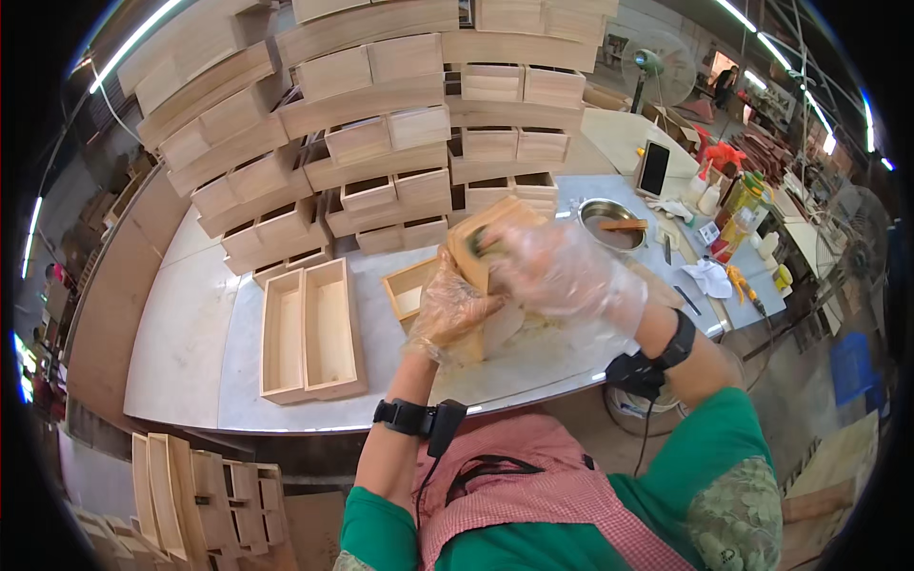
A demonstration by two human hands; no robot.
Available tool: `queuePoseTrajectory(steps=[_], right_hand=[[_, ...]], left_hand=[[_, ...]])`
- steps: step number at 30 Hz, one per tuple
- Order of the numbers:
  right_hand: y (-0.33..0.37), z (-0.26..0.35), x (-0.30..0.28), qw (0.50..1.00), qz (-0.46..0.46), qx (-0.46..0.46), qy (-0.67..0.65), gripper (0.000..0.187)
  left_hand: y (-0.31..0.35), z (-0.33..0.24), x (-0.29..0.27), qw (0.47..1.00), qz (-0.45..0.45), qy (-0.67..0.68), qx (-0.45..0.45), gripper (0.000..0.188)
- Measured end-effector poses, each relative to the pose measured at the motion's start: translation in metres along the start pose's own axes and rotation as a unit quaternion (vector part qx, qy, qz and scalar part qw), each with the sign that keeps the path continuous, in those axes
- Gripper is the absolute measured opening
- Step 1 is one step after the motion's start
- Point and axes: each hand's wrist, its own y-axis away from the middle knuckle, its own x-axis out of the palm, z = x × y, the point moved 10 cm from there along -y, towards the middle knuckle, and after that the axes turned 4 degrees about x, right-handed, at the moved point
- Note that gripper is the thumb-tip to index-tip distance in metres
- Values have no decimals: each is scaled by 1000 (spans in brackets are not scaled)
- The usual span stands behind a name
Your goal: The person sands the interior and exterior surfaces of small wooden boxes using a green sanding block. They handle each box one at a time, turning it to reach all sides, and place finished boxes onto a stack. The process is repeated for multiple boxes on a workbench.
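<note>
Apron [509, 433] nearest, left hand [451, 305] above it gripping the box [490, 217], likely bracing it against the right hand [547, 271], fingers bunched, their hold unclear, bowl [595, 213] just beyond, presumably for easy reach.

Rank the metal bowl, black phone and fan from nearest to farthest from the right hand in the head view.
1. Metal bowl: right of the right hand.
2. Black phone: beyond the bowl, farther right.
3. Fan: in the background, behind the phone.

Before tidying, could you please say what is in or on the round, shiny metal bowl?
A brown, apparently wooden strip lies over the right side of the bowl; anything beneath is covered.
</note>
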Motion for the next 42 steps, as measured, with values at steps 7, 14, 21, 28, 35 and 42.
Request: queuePoseTrajectory(steps=[7,14,21,28,35,42], right_hand=[[13,19,12,999,0,-28,29,18],[4,-47,-8,983,7,152,-106,27],[-46,-90,11,988,31,148,8,30],[10,-73,-6,975,102,167,-104,37],[-42,-100,18,968,101,209,-93,37],[-2,-96,10,969,112,188,-115,43]], left_hand=[[6,14,8,999,-21,-11,28,93],[5,-11,-7,999,-33,7,-30,91],[3,3,8,997,-51,52,-1,84],[9,6,-2,997,-53,50,-15,86],[4,8,6,995,-53,74,30,87],[10,2,2,996,-61,64,-9,85]])
